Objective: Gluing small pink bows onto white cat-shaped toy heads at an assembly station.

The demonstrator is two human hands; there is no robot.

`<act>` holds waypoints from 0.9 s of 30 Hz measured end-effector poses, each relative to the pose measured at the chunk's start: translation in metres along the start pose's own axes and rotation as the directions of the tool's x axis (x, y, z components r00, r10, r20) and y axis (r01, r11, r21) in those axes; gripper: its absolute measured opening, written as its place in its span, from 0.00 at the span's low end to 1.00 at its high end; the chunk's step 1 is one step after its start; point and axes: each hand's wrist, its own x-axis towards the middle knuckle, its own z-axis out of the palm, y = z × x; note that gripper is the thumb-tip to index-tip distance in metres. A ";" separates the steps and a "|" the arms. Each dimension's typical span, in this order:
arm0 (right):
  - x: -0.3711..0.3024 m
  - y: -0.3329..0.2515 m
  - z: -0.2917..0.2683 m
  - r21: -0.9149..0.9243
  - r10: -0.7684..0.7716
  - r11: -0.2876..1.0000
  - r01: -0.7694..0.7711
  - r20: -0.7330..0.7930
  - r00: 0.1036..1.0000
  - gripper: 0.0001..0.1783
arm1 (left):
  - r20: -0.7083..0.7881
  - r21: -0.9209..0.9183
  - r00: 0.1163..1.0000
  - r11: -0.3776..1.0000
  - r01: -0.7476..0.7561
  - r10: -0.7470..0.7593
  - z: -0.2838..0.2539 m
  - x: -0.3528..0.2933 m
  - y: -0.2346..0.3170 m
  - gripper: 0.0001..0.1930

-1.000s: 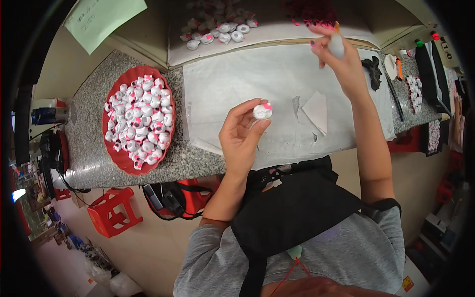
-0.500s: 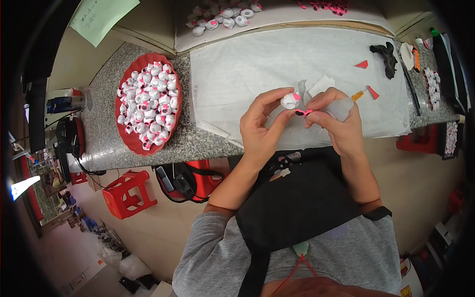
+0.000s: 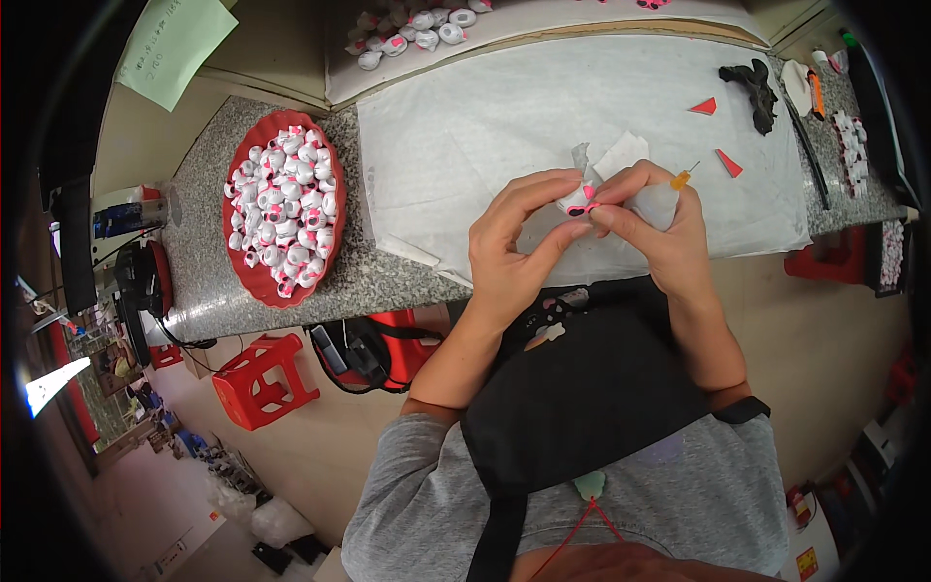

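Over the white sheet, my left hand (image 3: 514, 233) pinches a small white rounded figure (image 3: 572, 196) with pink on it between thumb and fingers. My right hand (image 3: 659, 238) grips a tiny pink and black piece (image 3: 579, 210), shaped like sunglasses, by its end, and this piece lies against the figure's front. Tucked in the same right hand is a translucent squeeze bottle (image 3: 655, 207), its yellow needle tip (image 3: 681, 180) pointing up and away. Fingers partly cover the figure, so I cannot tell whether the piece is stuck on.
On the left stands a red scalloped tray (image 3: 254, 283) heaped with similar white and pink figures. More white figures (image 3: 425, 39) sit on the shelf behind. Red scraps (image 3: 729, 163), a crumpled black item (image 3: 753, 95) and folded white paper (image 3: 621, 153) lie on the sheet (image 3: 465, 126).
My hands have come together: the pink and black piece, apart from the figure before, now meets it. The bottle's needle tip has swung upward.
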 end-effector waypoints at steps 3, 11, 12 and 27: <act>-0.001 0.003 0.003 -0.001 0.001 1.000 -0.001 0.004 1.000 0.06 | -0.020 -0.208 0.996 0.974 0.085 -0.091 0.001 -0.001 0.006 0.13; 0.000 -0.002 0.007 0.076 -0.031 0.997 0.022 0.121 0.992 0.13 | 0.034 -0.544 0.961 0.801 0.248 -0.275 -0.002 0.000 0.013 0.12; 0.000 -0.001 0.008 0.075 -0.029 0.997 0.020 0.122 0.992 0.13 | 0.028 -0.531 0.967 0.816 0.228 -0.252 -0.003 -0.002 0.012 0.12; -0.005 0.005 0.011 0.123 0.001 0.992 -0.006 0.041 0.999 0.13 | -0.006 -0.453 0.977 0.872 0.186 -0.211 -0.001 -0.009 0.007 0.11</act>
